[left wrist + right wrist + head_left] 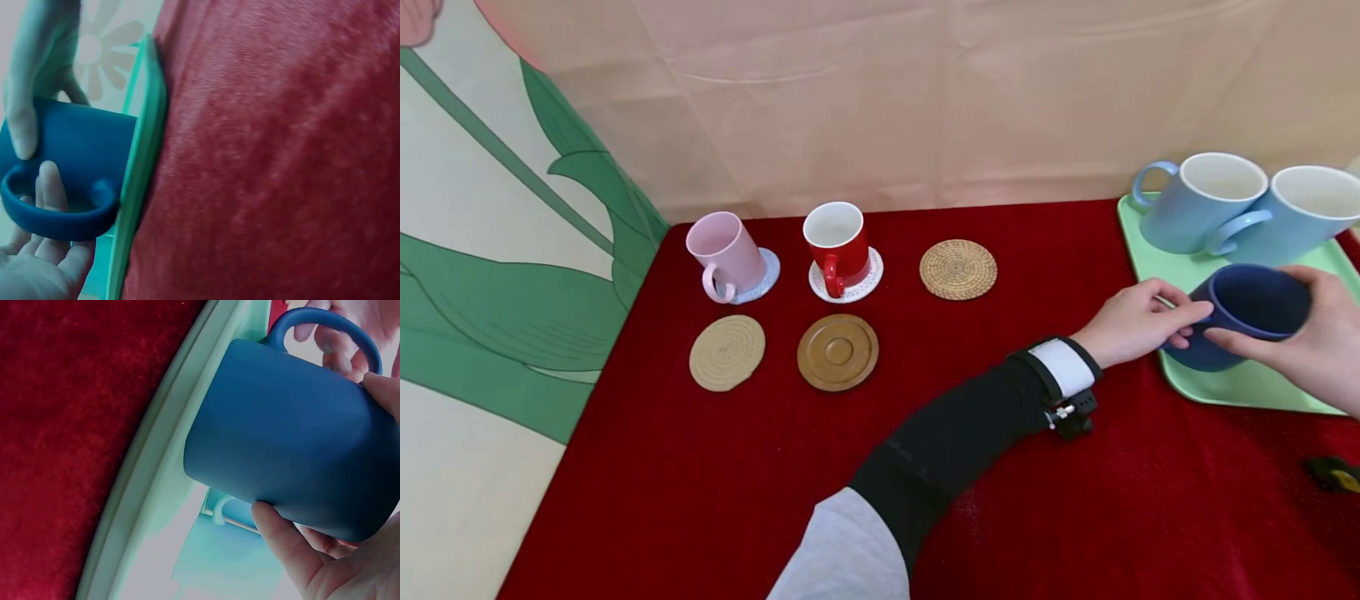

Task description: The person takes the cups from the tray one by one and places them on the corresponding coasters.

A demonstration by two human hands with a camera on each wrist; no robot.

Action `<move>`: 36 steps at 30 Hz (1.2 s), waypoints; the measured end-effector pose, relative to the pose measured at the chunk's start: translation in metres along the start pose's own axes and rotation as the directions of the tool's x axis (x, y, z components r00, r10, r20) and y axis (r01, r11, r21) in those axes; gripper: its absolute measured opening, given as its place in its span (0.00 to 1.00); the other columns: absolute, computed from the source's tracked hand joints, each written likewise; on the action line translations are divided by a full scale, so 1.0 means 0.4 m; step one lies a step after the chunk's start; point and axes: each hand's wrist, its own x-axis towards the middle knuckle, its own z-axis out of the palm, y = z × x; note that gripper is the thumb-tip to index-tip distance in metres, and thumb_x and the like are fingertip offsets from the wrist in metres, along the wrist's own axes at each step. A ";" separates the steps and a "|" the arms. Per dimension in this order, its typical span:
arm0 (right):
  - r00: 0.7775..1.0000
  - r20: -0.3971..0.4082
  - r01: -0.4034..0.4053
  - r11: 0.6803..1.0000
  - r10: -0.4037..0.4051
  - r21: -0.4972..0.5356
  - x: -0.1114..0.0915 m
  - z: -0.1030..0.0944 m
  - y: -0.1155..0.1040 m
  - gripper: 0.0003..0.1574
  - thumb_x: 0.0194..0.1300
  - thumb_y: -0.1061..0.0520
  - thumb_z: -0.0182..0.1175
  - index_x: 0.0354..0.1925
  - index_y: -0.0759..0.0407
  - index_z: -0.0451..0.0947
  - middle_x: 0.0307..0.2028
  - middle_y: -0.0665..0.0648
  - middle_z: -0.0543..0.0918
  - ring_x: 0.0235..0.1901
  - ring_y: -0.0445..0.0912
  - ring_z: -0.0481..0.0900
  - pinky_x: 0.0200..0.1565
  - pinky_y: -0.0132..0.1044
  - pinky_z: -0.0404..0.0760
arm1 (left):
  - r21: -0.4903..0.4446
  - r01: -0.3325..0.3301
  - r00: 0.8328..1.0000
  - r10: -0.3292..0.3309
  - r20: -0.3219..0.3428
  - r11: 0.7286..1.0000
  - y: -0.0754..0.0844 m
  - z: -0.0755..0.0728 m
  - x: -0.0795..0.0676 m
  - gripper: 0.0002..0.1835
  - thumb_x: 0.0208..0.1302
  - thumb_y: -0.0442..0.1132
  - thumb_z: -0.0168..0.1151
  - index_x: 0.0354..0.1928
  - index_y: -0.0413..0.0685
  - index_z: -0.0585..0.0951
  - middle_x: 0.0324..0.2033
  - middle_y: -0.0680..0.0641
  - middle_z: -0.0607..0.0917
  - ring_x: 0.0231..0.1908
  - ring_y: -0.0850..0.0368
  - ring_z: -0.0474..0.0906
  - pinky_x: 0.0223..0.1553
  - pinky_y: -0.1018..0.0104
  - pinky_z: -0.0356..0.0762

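Step in hand: I judge I am lifting the dark blue mug [1243,315] off the green tray [1240,385], at the tray's front left corner by the right edge of the table [760,483]. In the right wrist view it is tilted, its base above the tray's rim.

Left hand [1138,321]: my fingers are curled at the mug's handle side; in the left wrist view a fingertip [50,181] pokes through the handle loop, so I take it as a grip on the handle.

Right hand [1311,346]: curled round the mug's body near its rim, thumb and fingers on opposite sides, a firm hold.

Next move, as I judge it: the mug must clear the tray's rim without knocking the two light blue mugs [1247,208] at the tray's back edge. The bare woven coaster [958,268] lies nearest, toward the table's back edge; the beige coaster [727,352] and brown coaster [838,352] lie further left.

Already seated: the pink mug [726,254] and the red mug [837,246] each stand on a coaster at the back left.
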 end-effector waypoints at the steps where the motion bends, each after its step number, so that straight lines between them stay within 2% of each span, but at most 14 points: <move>1: 1.000 0.001 0.002 1.000 -0.002 0.002 0.000 0.000 0.002 0.56 0.57 0.54 0.73 0.69 0.81 0.54 0.58 0.84 0.63 0.45 0.46 0.66 0.41 0.23 0.53 | 0.017 0.002 1.000 -0.002 0.007 1.000 -0.002 0.004 0.000 0.07 0.74 0.47 0.61 0.42 0.52 0.79 0.22 0.57 0.83 0.21 0.71 0.79 0.32 0.85 0.71; 5: 1.000 0.009 0.004 1.000 -0.004 -0.001 0.001 0.000 0.005 0.56 0.58 0.54 0.72 0.69 0.82 0.53 0.57 0.85 0.62 0.48 0.70 0.63 0.41 0.23 0.53 | 0.120 -0.023 0.999 0.019 0.028 0.993 -0.013 0.011 0.002 0.11 0.75 0.50 0.58 0.39 0.53 0.80 0.20 0.61 0.81 0.21 0.73 0.77 0.31 0.85 0.69; 7: 1.000 0.001 0.006 1.000 -0.006 0.000 0.001 0.001 0.005 0.56 0.57 0.54 0.73 0.69 0.81 0.54 0.57 0.85 0.62 0.46 0.63 0.65 0.41 0.23 0.53 | 0.172 -0.047 0.998 0.039 0.047 0.984 -0.017 0.011 0.005 0.14 0.77 0.52 0.56 0.37 0.52 0.82 0.20 0.62 0.80 0.21 0.74 0.76 0.31 0.85 0.68; 9: 1.000 0.000 0.006 1.000 -0.006 -0.004 -0.001 0.000 0.003 0.56 0.57 0.54 0.73 0.69 0.81 0.53 0.57 0.85 0.62 0.47 0.68 0.64 0.41 0.23 0.53 | 0.223 -0.075 0.996 0.060 0.071 0.972 -0.020 0.009 0.010 0.17 0.78 0.52 0.54 0.35 0.52 0.84 0.21 0.62 0.80 0.22 0.74 0.75 0.31 0.86 0.67; 13: 1.000 -0.013 0.007 1.000 -0.007 -0.001 -0.004 -0.001 0.002 0.56 0.56 0.54 0.74 0.69 0.80 0.55 0.58 0.84 0.63 0.44 0.37 0.63 0.42 0.23 0.53 | 0.315 -0.117 0.990 0.084 0.116 0.942 -0.020 0.004 0.019 0.21 0.79 0.53 0.50 0.32 0.53 0.83 0.21 0.60 0.77 0.24 0.72 0.71 0.31 0.85 0.64; 14: 1.000 -0.013 0.007 1.000 -0.007 0.002 -0.004 -0.001 0.001 0.56 0.56 0.54 0.74 0.69 0.80 0.55 0.58 0.84 0.63 0.44 0.35 0.63 0.42 0.23 0.53 | 0.331 -0.123 0.989 0.087 0.122 0.936 -0.020 0.004 0.022 0.21 0.79 0.53 0.50 0.31 0.53 0.82 0.20 0.59 0.75 0.24 0.71 0.70 0.31 0.84 0.64; 16: 1.000 -0.022 0.011 1.000 -0.010 0.014 -0.004 -0.001 0.001 0.55 0.55 0.55 0.74 0.69 0.79 0.56 0.58 0.83 0.64 0.41 0.24 0.52 0.43 0.22 0.53 | 0.361 -0.134 0.987 0.092 0.132 0.923 -0.021 0.003 0.024 0.21 0.80 0.54 0.49 0.31 0.53 0.80 0.21 0.58 0.73 0.24 0.69 0.68 0.30 0.83 0.63; 21: 1.000 -0.024 0.014 0.999 -0.013 0.031 -0.002 -0.001 0.002 0.55 0.55 0.56 0.75 0.70 0.78 0.57 0.59 0.83 0.66 0.41 0.20 0.51 0.45 0.21 0.53 | 0.378 -0.140 0.986 0.096 0.135 0.915 -0.022 0.006 0.023 0.21 0.80 0.54 0.47 0.32 0.52 0.80 0.23 0.58 0.73 0.26 0.69 0.69 0.31 0.83 0.62; 24: 1.000 -0.025 0.017 1.000 -0.016 0.022 -0.005 -0.001 0.002 0.57 0.56 0.55 0.74 0.72 0.76 0.55 0.60 0.85 0.64 0.46 0.39 0.68 0.49 0.20 0.52 | 0.356 -0.134 0.988 0.095 0.126 0.925 -0.024 0.009 0.019 0.21 0.80 0.54 0.47 0.33 0.51 0.80 0.23 0.58 0.74 0.27 0.69 0.69 0.31 0.83 0.62; 27: 0.999 -0.041 0.024 0.999 -0.023 0.029 -0.009 0.000 -0.001 0.58 0.57 0.55 0.73 0.74 0.74 0.53 0.63 0.86 0.63 0.53 0.69 0.66 0.53 0.19 0.51 | 0.335 -0.139 0.988 0.106 0.116 0.932 -0.027 0.008 0.012 0.20 0.81 0.53 0.47 0.34 0.51 0.79 0.24 0.57 0.74 0.28 0.69 0.70 0.31 0.83 0.62; 28: 0.998 -0.053 0.029 0.999 -0.027 0.039 -0.010 0.001 -0.002 0.58 0.58 0.55 0.73 0.75 0.72 0.53 0.64 0.86 0.63 0.56 0.68 0.66 0.54 0.18 0.51 | 0.331 -0.146 0.987 0.114 0.113 0.932 -0.027 0.006 0.010 0.20 0.81 0.53 0.47 0.33 0.51 0.79 0.24 0.57 0.74 0.28 0.69 0.70 0.32 0.83 0.62; 32: 0.991 -0.120 0.067 0.990 -0.052 0.123 -0.011 0.005 -0.012 0.57 0.56 0.58 0.73 0.76 0.67 0.55 0.66 0.78 0.65 0.57 0.33 0.65 0.58 0.18 0.52 | 0.312 -0.177 0.983 0.152 0.102 0.934 -0.024 -0.008 -0.001 0.20 0.81 0.52 0.47 0.33 0.51 0.78 0.25 0.57 0.75 0.28 0.69 0.70 0.32 0.84 0.63; 34: 0.986 -0.153 0.091 0.983 -0.066 0.160 -0.009 0.006 -0.019 0.57 0.55 0.59 0.74 0.76 0.64 0.56 0.63 0.62 0.70 0.51 0.22 0.57 0.57 0.17 0.56 | 0.298 -0.190 0.981 0.168 0.098 0.935 -0.019 -0.018 -0.006 0.20 0.81 0.52 0.47 0.33 0.51 0.78 0.26 0.57 0.76 0.28 0.69 0.70 0.32 0.84 0.63; 36: 0.982 -0.169 0.110 0.978 -0.079 0.180 -0.007 0.004 -0.029 0.58 0.54 0.61 0.74 0.77 0.62 0.57 0.57 0.45 0.69 0.50 0.23 0.59 0.52 0.15 0.60 | 0.283 -0.207 0.978 0.187 0.096 0.937 -0.014 -0.031 -0.012 0.20 0.81 0.52 0.47 0.33 0.50 0.78 0.26 0.57 0.76 0.28 0.69 0.70 0.33 0.84 0.64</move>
